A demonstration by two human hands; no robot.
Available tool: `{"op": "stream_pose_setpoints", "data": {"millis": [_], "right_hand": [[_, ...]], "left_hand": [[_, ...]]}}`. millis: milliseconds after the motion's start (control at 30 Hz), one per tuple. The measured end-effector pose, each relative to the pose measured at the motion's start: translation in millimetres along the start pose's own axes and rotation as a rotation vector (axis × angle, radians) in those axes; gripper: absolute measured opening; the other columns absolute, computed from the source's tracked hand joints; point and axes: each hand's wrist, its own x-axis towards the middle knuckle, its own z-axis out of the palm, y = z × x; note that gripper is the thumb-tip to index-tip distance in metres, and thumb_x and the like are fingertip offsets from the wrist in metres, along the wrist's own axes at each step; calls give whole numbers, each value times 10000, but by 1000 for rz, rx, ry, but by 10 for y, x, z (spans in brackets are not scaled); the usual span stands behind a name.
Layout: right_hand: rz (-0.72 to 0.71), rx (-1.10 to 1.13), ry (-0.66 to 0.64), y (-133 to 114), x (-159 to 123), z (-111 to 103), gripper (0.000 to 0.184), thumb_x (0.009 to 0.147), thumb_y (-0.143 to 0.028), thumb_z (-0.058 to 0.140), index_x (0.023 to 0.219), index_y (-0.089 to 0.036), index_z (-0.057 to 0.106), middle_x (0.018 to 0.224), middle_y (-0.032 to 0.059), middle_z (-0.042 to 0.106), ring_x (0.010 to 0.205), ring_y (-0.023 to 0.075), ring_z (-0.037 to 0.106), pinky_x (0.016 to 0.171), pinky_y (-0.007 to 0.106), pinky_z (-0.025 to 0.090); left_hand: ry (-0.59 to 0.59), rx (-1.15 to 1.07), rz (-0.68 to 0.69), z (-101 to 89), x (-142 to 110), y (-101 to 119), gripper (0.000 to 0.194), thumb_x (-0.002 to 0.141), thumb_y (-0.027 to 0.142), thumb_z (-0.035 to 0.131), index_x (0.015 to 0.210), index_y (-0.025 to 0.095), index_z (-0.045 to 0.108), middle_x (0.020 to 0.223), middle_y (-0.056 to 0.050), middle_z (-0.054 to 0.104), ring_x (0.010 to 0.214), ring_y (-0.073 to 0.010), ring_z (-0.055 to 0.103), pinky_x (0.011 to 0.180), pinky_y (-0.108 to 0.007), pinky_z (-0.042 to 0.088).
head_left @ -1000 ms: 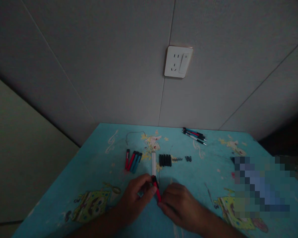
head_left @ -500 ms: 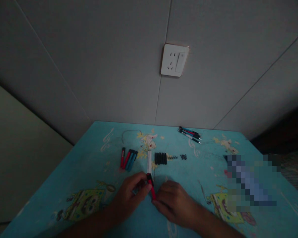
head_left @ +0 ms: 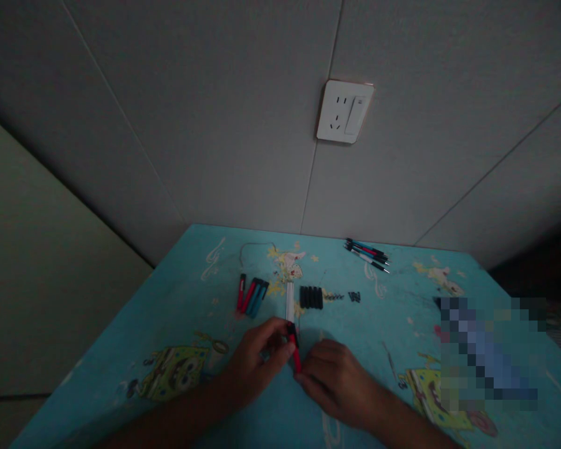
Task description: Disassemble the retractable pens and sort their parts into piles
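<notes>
Both my hands meet over the near middle of a blue cartoon-print table [head_left: 177, 312]. My left hand [head_left: 257, 358] pinches the black upper end of a red pen [head_left: 294, 350], and my right hand [head_left: 336, 380] grips its lower red end with curled fingers. Just beyond the hands lie white refill tubes [head_left: 289, 302], a row of black grip sleeves [head_left: 311, 297] and a few small springs [head_left: 334, 297]. To the left lie red and blue pen barrels [head_left: 251, 295].
Finished pens [head_left: 367, 253] lie at the table's far edge by the wall. A white wall socket with switch [head_left: 345, 112] is above. A thin wire [head_left: 255, 246] curls at the back left. A blurred patch [head_left: 489, 355] covers the right side of the table.
The hands stay together on the red pen with only slight shifts; the view has drifted left then back right.
</notes>
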Motion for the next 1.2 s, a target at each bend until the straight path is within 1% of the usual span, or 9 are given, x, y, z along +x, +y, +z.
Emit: {"op": "stream_pose_setpoints", "data": {"millis": [133,300,367,467,567,667,867,1033,1200], "right_hand": [[7,2,-1,5,-12,6,216,989,-264,502,828,-186,623,720,25,623,690,163,547,686,308,390],[19,11,-16,-3,-15,-11,198,994,-264,500,859,-192,625,744,24,629,713,164,555,703,310,390],[27,26,-31,-7,-16,-19,186,999,-253,490,894,-197,632,762,24,637,736,165,564,718,310,393],[49,45,-47,-9,-24,-23,189,1006,-243,477,916,-203,638,768,22,639,755,165,573,725,309,396],[57,64,-64,-7,-37,-18,190,1008,-243,475,928,-205,643,778,22,643,760,165,581,740,311,404],[54,76,-75,1,-49,-7,184,1008,-238,475,956,-207,649,794,25,649,773,169,590,760,317,413],[48,74,-52,11,-54,-20,191,1007,-232,475,984,-205,662,803,33,655,763,175,594,746,320,428],[54,71,-64,-7,-30,-57,201,1009,-233,469,962,-209,663,799,29,655,766,175,599,745,319,434],[63,66,-70,5,-27,-36,211,1014,-243,458,984,-211,664,805,31,655,777,177,600,757,324,436]], "left_hand": [[26,-72,11,22,-14,-38,405,966,301,540,1357,256,443,897,-4,610,685,-110,564,660,-239,478],[13,-44,29,36,-23,-63,376,971,320,530,1342,275,493,928,-14,604,689,-111,573,639,-240,490],[67,-5,17,-34,7,-29,371,976,336,513,1341,268,496,933,-22,606,713,-123,587,625,-236,491],[237,133,17,-285,119,21,377,985,347,484,1350,255,480,959,-34,616,767,-142,613,614,-228,489],[350,442,39,-644,278,-7,385,986,318,462,1357,220,490,842,-16,633,680,-137,598,664,-255,492],[441,772,-8,-938,404,-125,404,958,295,479,1346,192,524,940,-60,691,741,-169,635,702,-279,487],[365,999,-161,-1089,468,-333,466,941,314,516,1394,219,470,946,-53,716,789,-193,668,699,-281,464],[324,1011,-162,-1081,473,-363,326,957,339,503,1260,239,571,930,-47,708,779,-185,656,690,-275,448],[318,1010,-142,-1086,472,-390,306,976,363,474,1236,242,582,955,-47,704,803,-191,653,715,-286,458]]}}
